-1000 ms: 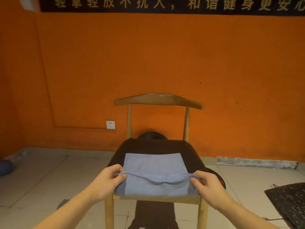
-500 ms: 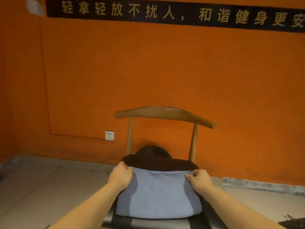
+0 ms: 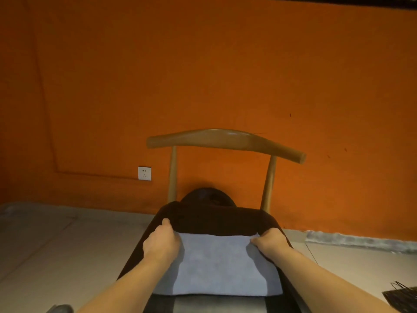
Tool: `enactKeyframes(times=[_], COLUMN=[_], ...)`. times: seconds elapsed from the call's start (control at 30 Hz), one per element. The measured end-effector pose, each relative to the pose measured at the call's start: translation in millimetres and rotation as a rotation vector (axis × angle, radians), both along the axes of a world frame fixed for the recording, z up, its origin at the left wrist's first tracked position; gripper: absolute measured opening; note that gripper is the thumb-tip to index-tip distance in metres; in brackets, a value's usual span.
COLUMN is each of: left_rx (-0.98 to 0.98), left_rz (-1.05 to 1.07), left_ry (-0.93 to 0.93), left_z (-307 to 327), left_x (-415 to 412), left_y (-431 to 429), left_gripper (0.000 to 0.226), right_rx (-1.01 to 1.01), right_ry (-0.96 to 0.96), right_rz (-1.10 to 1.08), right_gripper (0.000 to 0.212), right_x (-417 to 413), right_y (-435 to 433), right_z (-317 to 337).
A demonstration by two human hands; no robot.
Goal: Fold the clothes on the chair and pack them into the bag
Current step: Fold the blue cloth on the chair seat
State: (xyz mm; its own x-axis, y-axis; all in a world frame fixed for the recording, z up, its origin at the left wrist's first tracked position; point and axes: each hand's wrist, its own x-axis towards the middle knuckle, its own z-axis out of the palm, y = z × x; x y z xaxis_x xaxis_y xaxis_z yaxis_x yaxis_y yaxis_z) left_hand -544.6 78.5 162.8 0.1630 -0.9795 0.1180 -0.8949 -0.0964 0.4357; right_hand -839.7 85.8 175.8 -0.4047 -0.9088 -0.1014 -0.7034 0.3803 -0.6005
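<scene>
The folded blue-grey garment (image 3: 222, 265) lies flat on the seat of the wooden chair (image 3: 225, 140), on top of a dark garment (image 3: 216, 219). The left hand (image 3: 161, 242) grasps its far left corner. The right hand (image 3: 270, 242) grasps its far right corner.

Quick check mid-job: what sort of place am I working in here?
Indoors, likely a plain, sparsely furnished room: orange painted wall with a wall socket, pale tiled floor, and a wooden chair.

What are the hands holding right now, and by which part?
The folded light-blue cloth garment: left hand grips its far-left corner, right hand pinches its far-right corner.
</scene>
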Motion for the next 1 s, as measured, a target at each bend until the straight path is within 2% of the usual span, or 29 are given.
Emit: enactKeyframes(times=[0.1, 0.2, 0.3, 0.37, 0.47, 0.5, 0.67, 0.83, 0.9, 1.0], left_rx=[0.004, -0.084, -0.04, 0.073, 0.123, 0.11, 0.044, 0.09, 0.106, 0.104], left_rz=[-0.026, -0.19, -0.447, -0.524, -0.542, -0.537, -0.506, -0.497, -0.485, -0.461], left_ry=[-0.12, -0.326, -0.348, -0.329, -0.301, -0.289, -0.285, -0.35, -0.363, -0.372], left_z=[14, 20, 15, 3, -15, -18, -22, -10, -4, -6], left_x=[-4, -13, -31, -39, -38, -36, -33, -37, -35, -28], left_y=[5, 1, -3, 0, 6, 7, 9, 18, 25, 50], left_gripper=[0.045, 0.052, 0.059, 0.064, 0.073, 0.076, 0.068, 0.067, 0.068, 0.074], right_rx=[-0.012, -0.053, -0.174, -0.133, 0.007, 0.026, 0.042, 0.082, 0.071, 0.012], right_ry=[0.05, 0.276, 0.459, 0.501, 0.501, 0.502, 0.557, 0.546, 0.515, 0.515], right_rz=[0.003, 0.027, 0.273, 0.491, 0.602, 0.604, 0.598, 0.603, 0.574, 0.511], right_gripper=[0.024, 0.044, 0.059, 0.068, 0.109, 0.116, 0.116, 0.122, 0.111, 0.077], right_x=[5, 16, 29, 37, 39, 38, 37, 37, 32, 26], right_y=[4, 10, 14, 18, 24, 24, 23, 20, 19, 22], right_z=[6, 10, 3, -5, -17, -20, -27, -26, -21, -21])
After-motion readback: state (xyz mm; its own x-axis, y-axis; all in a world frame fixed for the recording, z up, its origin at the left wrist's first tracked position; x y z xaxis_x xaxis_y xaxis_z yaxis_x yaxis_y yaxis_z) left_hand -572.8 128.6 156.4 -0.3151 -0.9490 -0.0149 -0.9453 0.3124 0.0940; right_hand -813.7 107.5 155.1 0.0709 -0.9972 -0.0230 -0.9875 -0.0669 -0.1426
